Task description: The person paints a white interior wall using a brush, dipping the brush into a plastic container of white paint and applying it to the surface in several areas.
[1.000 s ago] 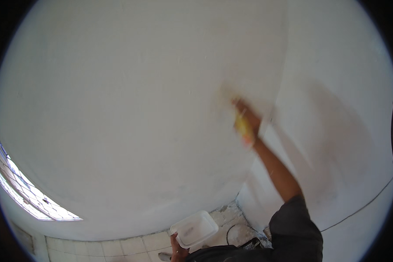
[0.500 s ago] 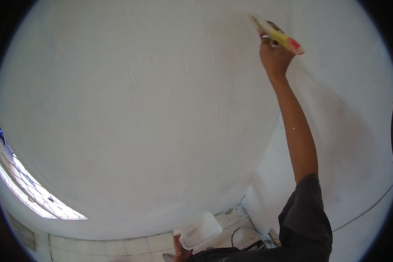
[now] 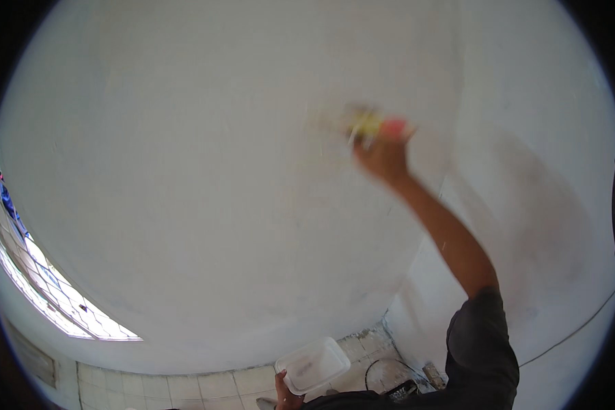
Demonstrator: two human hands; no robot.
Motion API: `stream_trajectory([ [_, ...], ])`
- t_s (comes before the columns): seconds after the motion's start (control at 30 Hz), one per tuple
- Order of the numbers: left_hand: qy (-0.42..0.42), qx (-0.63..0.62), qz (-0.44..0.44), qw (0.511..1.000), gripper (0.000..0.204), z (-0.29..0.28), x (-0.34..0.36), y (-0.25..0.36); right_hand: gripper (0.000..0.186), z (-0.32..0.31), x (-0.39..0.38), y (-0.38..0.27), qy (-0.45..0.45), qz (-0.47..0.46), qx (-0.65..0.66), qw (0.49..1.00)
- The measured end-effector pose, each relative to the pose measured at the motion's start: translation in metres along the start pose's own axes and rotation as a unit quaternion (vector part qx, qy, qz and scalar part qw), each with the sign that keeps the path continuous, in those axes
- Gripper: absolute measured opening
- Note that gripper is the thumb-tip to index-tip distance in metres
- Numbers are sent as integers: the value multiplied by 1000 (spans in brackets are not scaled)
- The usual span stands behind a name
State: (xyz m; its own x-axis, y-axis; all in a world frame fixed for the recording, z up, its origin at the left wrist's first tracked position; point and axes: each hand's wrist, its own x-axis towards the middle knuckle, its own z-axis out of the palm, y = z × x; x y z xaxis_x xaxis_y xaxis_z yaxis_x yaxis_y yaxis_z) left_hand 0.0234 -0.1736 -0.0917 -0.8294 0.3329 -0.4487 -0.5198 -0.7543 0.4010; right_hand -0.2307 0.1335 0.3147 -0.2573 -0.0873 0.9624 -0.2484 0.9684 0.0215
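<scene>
My right hand is closed round a paintbrush with a yellow and red handle. Motion blurs the brush; its pale bristles point left, against or close to the white wall, and I cannot tell if they touch. Low in the view, my left hand grips the near left edge of a translucent white plastic tub. A greyish smear shows inside the tub, which is held out over the floor.
A second wall meets the first at a corner on the right. At the left is a bright window with a mesh grille. Below lies a tiled floor, with a round hoop-like object and a dark item near the corner.
My right hand has swept the paintbrush down and to the left across the wall, bending the arm more. The left hand and tub have stayed nearly in place.
</scene>
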Motion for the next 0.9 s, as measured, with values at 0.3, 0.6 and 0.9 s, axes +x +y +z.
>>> stream_trajectory([
  [0.3, 9, 5, 14, 1000, 64, 10, -5, 4, 25, 27, -62, -36, 99, -180, 107, 973],
  [0.6, 28, -3, 35, 999, 65, 2, -10, 11, 37, 30, -133, 14, -101, -21, 208, 973],
  [0.9, 10, 14, 32, 999, 67, 5, -4, 13, 26, 19, -104, 56, 119, 0, 59, 991],
])
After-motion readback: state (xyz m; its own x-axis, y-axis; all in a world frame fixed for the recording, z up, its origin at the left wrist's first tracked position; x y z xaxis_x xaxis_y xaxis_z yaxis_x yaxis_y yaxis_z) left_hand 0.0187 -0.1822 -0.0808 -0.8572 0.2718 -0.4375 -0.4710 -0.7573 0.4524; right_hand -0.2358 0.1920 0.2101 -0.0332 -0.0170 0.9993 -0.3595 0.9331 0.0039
